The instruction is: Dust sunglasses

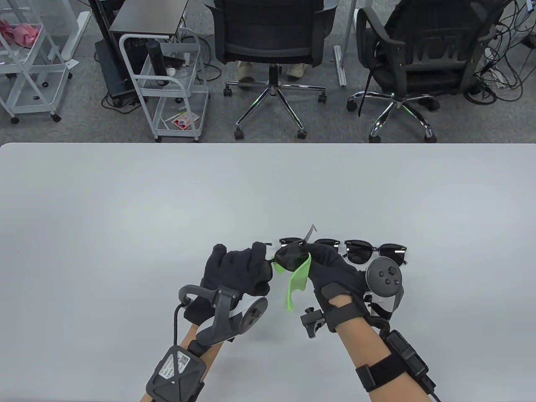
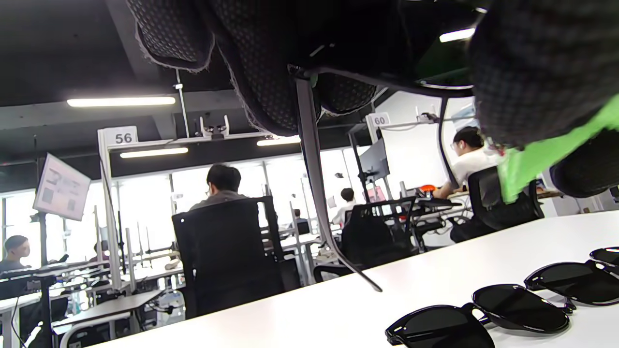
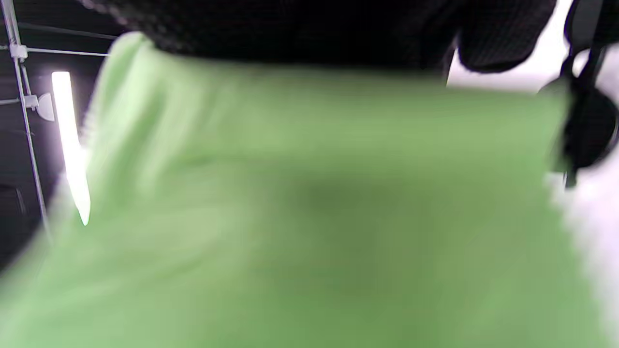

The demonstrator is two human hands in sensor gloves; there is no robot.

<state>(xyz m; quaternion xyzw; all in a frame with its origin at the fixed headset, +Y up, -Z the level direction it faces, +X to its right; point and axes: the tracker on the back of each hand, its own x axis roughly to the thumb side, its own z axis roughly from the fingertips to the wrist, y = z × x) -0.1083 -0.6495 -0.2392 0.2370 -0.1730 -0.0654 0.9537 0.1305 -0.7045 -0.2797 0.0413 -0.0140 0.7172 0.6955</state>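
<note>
My left hand (image 1: pixel 247 268) grips one end of a pair of black sunglasses (image 1: pixel 289 256) and holds it above the table. My right hand (image 1: pixel 331 268) holds a green cloth (image 1: pixel 298 280) against the lens of that pair. The cloth hangs down between my hands. One temple arm (image 1: pixel 310 233) sticks up behind my right hand. In the left wrist view the temple arm (image 2: pixel 314 183) hangs down from my fingers (image 2: pixel 271 72) and the cloth (image 2: pixel 546 154) shows at the right. The right wrist view is filled by the blurred cloth (image 3: pixel 309 217).
Two more pairs of black sunglasses lie on the white table (image 1: pixel 125 209) behind my right hand, one (image 1: pixel 326 243) partly hidden, one (image 1: pixel 374 250) to its right. They also show in the left wrist view (image 2: pixel 488 314). Office chairs (image 1: pixel 272 46) and a white cart (image 1: pixel 171 88) stand beyond the far edge.
</note>
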